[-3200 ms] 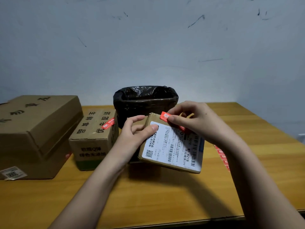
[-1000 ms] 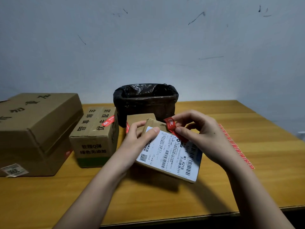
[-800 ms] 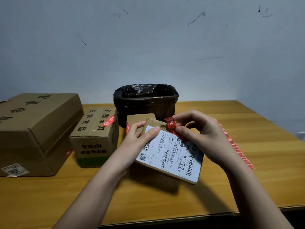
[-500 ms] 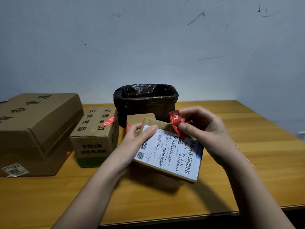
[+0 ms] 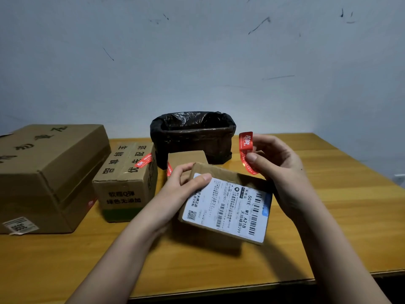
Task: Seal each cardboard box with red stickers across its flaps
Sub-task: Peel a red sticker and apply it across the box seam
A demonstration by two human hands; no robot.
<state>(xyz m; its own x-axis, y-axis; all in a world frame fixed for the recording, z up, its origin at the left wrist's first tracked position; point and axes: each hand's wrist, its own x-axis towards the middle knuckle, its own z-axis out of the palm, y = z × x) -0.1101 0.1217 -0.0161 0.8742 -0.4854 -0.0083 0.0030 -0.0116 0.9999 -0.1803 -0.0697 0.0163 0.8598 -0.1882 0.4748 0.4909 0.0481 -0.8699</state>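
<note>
Left hand (image 5: 182, 185) grips small box (image 5: 225, 205), tilted above the table (image 5: 328, 216) edge; shipping label reads "501E- M1 A21B". Right hand (image 5: 276, 163) pinches red sticker (image 5: 246, 148) just above the box's far edge. Best pressed flat across the flap seam, avoiding wrinkles. Farther left, medium box (image 5: 127, 183) already stickered, Chinese print.

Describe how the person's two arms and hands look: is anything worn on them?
Both forearms are bare right to the bottom edge of the picture; no sleeves show. The left hand and the right hand carry no gloves, and no rings, watch or bracelet can be seen. The fingernails are short and unpainted.
</note>
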